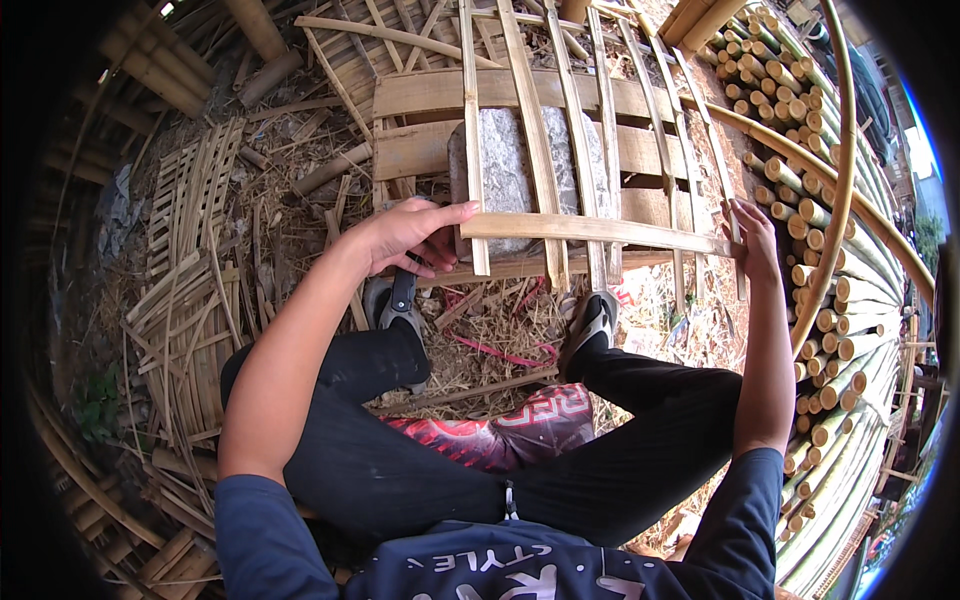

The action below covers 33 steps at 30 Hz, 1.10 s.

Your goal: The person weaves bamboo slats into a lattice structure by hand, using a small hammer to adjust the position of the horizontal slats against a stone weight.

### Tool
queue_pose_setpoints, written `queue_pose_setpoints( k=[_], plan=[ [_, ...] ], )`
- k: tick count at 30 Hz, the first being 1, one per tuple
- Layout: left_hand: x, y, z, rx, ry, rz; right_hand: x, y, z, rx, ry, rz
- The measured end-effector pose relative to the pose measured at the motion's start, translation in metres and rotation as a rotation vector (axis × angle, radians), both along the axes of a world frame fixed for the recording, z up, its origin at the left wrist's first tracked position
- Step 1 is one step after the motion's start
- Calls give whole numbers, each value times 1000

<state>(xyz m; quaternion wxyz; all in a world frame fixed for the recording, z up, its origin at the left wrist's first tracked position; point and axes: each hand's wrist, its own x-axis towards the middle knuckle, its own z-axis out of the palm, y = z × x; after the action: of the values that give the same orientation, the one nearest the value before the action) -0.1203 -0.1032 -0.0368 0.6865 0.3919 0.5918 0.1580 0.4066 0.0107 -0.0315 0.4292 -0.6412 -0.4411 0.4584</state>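
Observation:
A pale bamboo strip (610, 231) lies crosswise over several long bamboo slats (530, 150), near their close ends. At its left end is my left hand (405, 238), thumb pressed along the leftmost slat and the strip's tip, other fingers curled below. My right hand (757, 238) grips the strip's right end, beside the rightmost slat, with fingers partly hidden. Beneath the slats sits a flat grey stone slab (500, 150) with rounded corners. It rests on a low platform of wooden boards (415, 150).
Stacked bamboo poles (840, 300) line the right side, with a bent bamboo pole (850, 130) arching before them. Woven bamboo panels (195, 190) and loose strips (180, 320) lie left. A red printed sack (490, 440) lies between my legs, and shavings cover the ground.

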Motion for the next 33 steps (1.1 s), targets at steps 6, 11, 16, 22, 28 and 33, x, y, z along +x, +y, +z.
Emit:
queue_pose_setpoints(
  k=[6,11,16,22,28,33],
  plan=[
    [2,1,-1,14,8,-9,16,10,-6,44,-69,15],
    [1,-1,-1,16,4,-13,3,11,-3,112,-62,-5],
    [2,-2,1,29,23,-18,2,15,2,123,-61,4],
    [2,-2,-1,35,32,-16,9,19,-4,121,-61,9],
    [3,-2,-1,38,26,-15,14,22,-9,79,-11,16],
    [1,-3,-1,36,30,-18,13,20,-3,65,-50,28]
  ],
)
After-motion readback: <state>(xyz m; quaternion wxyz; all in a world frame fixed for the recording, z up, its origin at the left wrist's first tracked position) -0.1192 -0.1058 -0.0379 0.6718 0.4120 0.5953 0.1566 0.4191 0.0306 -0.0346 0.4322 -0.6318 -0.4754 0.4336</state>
